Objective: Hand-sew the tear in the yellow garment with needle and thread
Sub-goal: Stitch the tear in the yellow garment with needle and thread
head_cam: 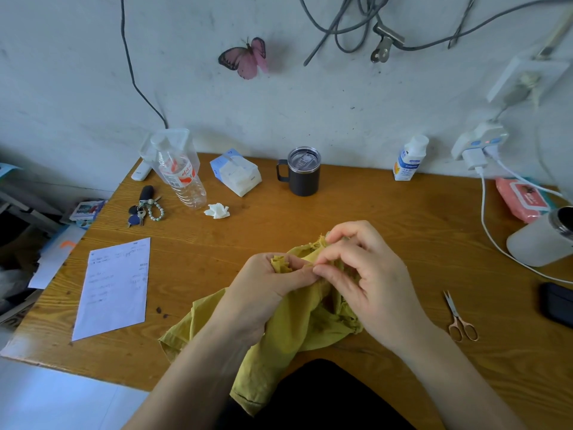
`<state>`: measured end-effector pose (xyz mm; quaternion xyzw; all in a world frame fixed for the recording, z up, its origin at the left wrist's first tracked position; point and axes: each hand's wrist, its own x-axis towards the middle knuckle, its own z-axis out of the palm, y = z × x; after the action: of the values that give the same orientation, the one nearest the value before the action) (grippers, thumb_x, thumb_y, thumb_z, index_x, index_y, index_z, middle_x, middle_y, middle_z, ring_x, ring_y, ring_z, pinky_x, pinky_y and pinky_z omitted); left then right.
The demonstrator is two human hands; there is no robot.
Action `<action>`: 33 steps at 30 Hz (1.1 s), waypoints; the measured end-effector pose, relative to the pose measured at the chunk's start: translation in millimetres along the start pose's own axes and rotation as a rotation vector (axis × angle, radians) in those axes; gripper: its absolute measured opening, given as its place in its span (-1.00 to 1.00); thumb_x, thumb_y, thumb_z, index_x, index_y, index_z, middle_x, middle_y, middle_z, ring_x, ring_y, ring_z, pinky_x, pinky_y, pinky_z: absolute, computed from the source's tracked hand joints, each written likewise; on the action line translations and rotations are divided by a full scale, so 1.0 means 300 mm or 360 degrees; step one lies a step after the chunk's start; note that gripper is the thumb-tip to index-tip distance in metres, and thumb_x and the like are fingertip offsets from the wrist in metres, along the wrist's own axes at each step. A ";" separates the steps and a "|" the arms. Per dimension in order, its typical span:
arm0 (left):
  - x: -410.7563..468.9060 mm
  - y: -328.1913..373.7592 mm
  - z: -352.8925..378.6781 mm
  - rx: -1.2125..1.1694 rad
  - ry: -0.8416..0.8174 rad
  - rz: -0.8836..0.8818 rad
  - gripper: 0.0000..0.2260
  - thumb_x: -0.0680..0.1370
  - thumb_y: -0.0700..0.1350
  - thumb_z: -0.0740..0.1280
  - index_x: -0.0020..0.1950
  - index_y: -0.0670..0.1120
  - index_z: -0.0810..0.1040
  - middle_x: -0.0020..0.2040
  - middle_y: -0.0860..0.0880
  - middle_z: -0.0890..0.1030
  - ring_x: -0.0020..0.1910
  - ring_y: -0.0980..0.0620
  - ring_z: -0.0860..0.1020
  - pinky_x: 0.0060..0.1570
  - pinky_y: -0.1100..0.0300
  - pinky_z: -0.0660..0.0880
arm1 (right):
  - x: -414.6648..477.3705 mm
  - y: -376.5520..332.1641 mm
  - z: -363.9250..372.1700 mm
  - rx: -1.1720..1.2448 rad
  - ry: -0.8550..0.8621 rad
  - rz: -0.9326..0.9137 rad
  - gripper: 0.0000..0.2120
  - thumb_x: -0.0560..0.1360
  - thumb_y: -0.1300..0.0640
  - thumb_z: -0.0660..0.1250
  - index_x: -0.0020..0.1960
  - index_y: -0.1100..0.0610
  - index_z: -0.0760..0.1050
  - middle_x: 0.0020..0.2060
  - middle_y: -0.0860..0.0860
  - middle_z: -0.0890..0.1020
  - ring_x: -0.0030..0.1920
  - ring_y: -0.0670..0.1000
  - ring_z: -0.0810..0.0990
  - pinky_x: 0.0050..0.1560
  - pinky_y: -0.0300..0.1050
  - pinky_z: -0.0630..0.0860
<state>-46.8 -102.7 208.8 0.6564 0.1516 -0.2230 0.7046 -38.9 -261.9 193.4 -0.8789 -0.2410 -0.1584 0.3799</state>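
Head view, left to right: a printed sheet (114,287) lies on the left of the wooden table (387,206), with keys (144,209) and a plastic bottle (181,175) farther back and a dark mug (302,173) near the far edge. At near centre the yellow garment (294,327) lies bunched, its lower part hanging over the near edge. The left hand (263,293) grips a gathered fold of it. The right hand (369,274), fingers curled, pinches the cloth just beside the left thumb. Scissors (459,318) lie to the right, apart from both hands.
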 end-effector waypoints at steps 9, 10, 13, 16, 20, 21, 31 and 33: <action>0.007 0.001 0.003 0.0083 0.0046 -0.0015 -0.91 0.37 -0.12 0.49 -0.29 -0.13 0.68 -0.28 -0.17 0.67 -0.26 -0.09 0.63 -0.11 0.04 0.60 | -0.020 0.007 0.049 0.0188 0.0389 -0.0043 -0.81 0.50 0.15 0.30 -0.16 0.24 0.61 -0.12 0.08 0.53 -0.08 -0.09 0.50 -0.11 -0.20 0.53; 0.006 0.000 0.002 0.0063 0.0049 -0.0020 -0.91 0.38 -0.14 0.49 -0.29 -0.13 0.68 -0.28 -0.17 0.68 -0.26 -0.10 0.63 -0.11 0.03 0.60 | -0.022 0.013 0.050 0.0151 0.0352 -0.0034 -0.81 0.50 0.13 0.30 -0.16 0.23 0.61 -0.11 0.08 0.53 -0.09 -0.07 0.52 -0.12 -0.17 0.54; 0.007 -0.005 0.004 0.0045 0.0047 0.0004 -0.92 0.40 -0.16 0.48 -0.28 -0.15 0.68 -0.29 -0.17 0.67 -0.29 -0.07 0.62 -0.19 0.10 0.60 | -0.025 0.022 0.061 0.0004 0.0244 -0.0019 -0.81 0.52 0.13 0.26 -0.15 0.22 0.58 -0.10 0.08 0.54 -0.10 -0.03 0.54 -0.17 -0.14 0.54; 0.010 -0.004 0.016 0.0089 0.0067 0.0022 -0.88 0.40 -0.15 0.47 -0.27 -0.19 0.66 -0.34 -0.12 0.65 -0.35 0.01 0.61 -0.29 0.20 0.59 | -0.030 0.007 0.085 -0.0009 0.0312 -0.0038 -0.81 0.53 0.22 0.19 -0.17 0.25 0.53 -0.10 0.10 0.54 -0.11 -0.01 0.52 -0.17 -0.14 0.52; 0.014 0.007 0.031 0.0188 0.0111 0.0108 -0.85 0.41 -0.16 0.47 -0.26 -0.24 0.64 -0.39 -0.09 0.63 -0.40 0.06 0.59 -0.34 0.26 0.58 | -0.041 -0.004 0.107 0.0001 0.0532 -0.0099 -0.76 0.56 0.21 0.16 -0.15 0.28 0.56 -0.05 0.05 0.50 -0.08 0.02 0.53 -0.10 -0.15 0.53; 0.015 0.009 0.034 0.0209 0.0122 0.0121 -0.85 0.41 -0.15 0.47 -0.26 -0.24 0.64 -0.39 -0.08 0.63 -0.41 0.06 0.58 -0.35 0.27 0.57 | -0.043 -0.003 0.108 0.0013 0.0565 -0.0113 -0.76 0.57 0.20 0.15 -0.13 0.26 0.55 -0.03 0.02 0.47 -0.07 0.00 0.52 -0.08 -0.18 0.52; 0.020 0.001 0.049 0.0197 0.0140 0.0170 -0.87 0.42 -0.18 0.45 -0.32 -0.19 0.65 -0.40 -0.12 0.63 -0.40 0.02 0.58 -0.33 0.19 0.58 | -0.038 0.022 0.107 0.0089 0.0444 0.0094 -0.81 0.54 0.18 0.20 -0.12 0.26 0.53 -0.07 0.09 0.53 -0.05 0.00 0.51 -0.09 -0.11 0.51; 0.020 -0.004 0.053 0.0193 0.0149 0.0167 -0.85 0.42 -0.19 0.45 -0.35 -0.18 0.63 -0.45 -0.07 0.59 -0.44 0.07 0.55 -0.40 0.25 0.55 | -0.031 0.013 0.110 0.0049 0.0417 0.0054 -0.80 0.54 0.22 0.18 -0.15 0.26 0.52 -0.11 0.10 0.53 -0.08 0.00 0.49 -0.14 -0.07 0.50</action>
<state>-43.7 -119.1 206.0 0.7146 0.1359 -0.1637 0.6663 -41.4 -242.6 164.9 -0.8486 -0.1769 -0.2618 0.4242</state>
